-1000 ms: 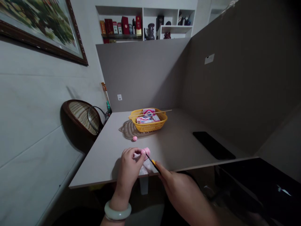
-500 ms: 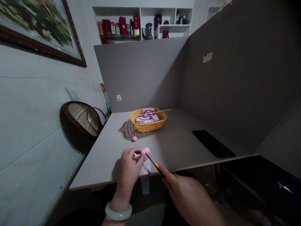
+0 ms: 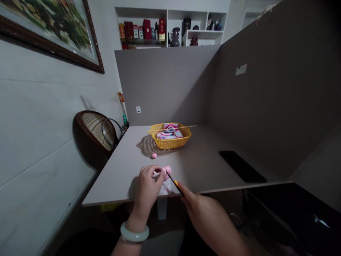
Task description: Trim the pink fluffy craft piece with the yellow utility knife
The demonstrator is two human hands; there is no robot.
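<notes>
My left hand (image 3: 148,185) holds a pink lump of soft clay (image 3: 167,172) at its fingertips, just above a crumpled white tissue (image 3: 164,189) near the table's front edge. My right hand (image 3: 210,224) pinches a slim tool (image 3: 175,182) with a yellow grip and a thin black shaft. Its tip touches the pink lump. A jade bangle (image 3: 134,233) circles my left wrist. Farther back, a small pink ball (image 3: 153,155) rests on the table by a woven round mat (image 3: 147,146).
A yellow plastic basket (image 3: 170,145) holds pink-and-white boxes, with a thin stick across its top. A black phone (image 3: 242,166) lies on the grey table (image 3: 119,181) at right. Grey partitions stand behind and right; a round brown wicker object (image 3: 93,131) sits at left.
The whole view has shifted slightly right and the scene sits a little differently. Both hands stay at the pink lump, and the tool's tip remains against it.
</notes>
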